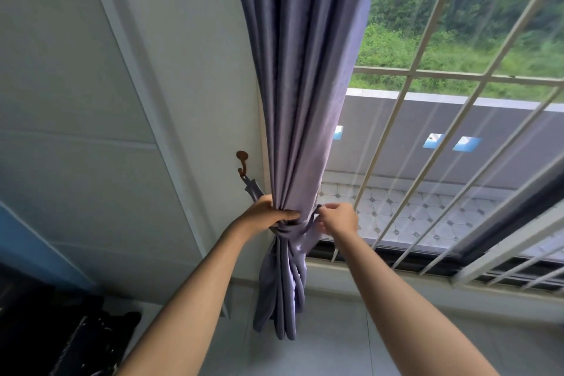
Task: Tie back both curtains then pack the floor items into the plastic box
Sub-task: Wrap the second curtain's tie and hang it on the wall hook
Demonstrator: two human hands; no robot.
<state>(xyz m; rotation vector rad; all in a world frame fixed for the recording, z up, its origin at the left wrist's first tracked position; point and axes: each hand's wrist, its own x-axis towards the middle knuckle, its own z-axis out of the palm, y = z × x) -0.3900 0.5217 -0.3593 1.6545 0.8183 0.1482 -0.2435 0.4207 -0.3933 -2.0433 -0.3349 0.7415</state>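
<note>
Beside the window's left edge, we see the purple curtain hanging gathered into a narrow bunch, its folds pinched in at waist height and spreading again below, where the hem ends just above the floor. To the curtain's left runs a pale wall with a raised vertical strip, and a small brown hook is fixed just beside the curtain's edge; a purple tie-back band hangs from that hook and leads down to the bunch. To the right, white window bars slant across the glass, with a grey parapet and green growth outside, and a dark sill runs along the bottom of the frame. Open room lies mainly on the pale floor below and right of the curtain, between our two forearms; dark objects we cannot identify crowd the lower left corner. Our left hand is wrapped around the gathered curtain at the pinch, fingers curled over the front of the folds and pressing on the band there. Our right hand sits just right of the bunch, fingers bent and pinching the loose end of the band between thumb and fingertips, close to the knot-like wrap. The two hands are near each other, with the bunch between them.
</note>
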